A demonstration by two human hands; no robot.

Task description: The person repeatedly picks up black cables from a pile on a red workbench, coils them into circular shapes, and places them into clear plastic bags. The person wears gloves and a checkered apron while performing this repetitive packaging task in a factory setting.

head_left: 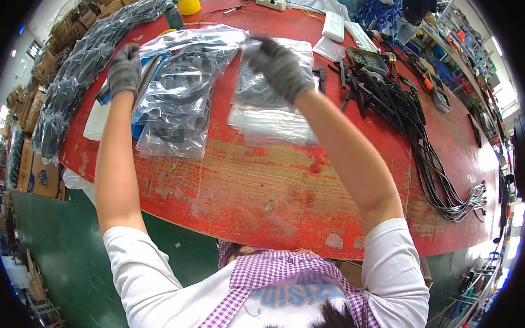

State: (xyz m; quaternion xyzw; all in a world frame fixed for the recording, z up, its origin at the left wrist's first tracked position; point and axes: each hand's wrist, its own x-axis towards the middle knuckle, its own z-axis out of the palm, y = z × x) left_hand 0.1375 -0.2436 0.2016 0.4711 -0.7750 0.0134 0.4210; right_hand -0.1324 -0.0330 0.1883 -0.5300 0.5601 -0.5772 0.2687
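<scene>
My left hand (125, 69), in a grey glove, is closed at the upper left corner of a pile of clear plastic bags holding coiled black cables (182, 89). What its curled fingers hold, if anything, is hidden. Over a stack of clear flat plastic bags (270, 126) hangs my right hand (277, 68), also gloved in grey and smeared by motion. A dark thing shows near its fingertips, too blurred to name. Beneath the bagged cables and beside my left hand lie a blue sheet or folder (138, 119) and a white flat piece (94, 120).
Many bagged cables (77, 81) line the left edge of the red worn table (263, 193). Black cables (427, 164) and a metal tray of small parts (367, 61) lie right. A yellow tape roll (189, 4) stands at the far edge. Another person (416, 5) is at the back right.
</scene>
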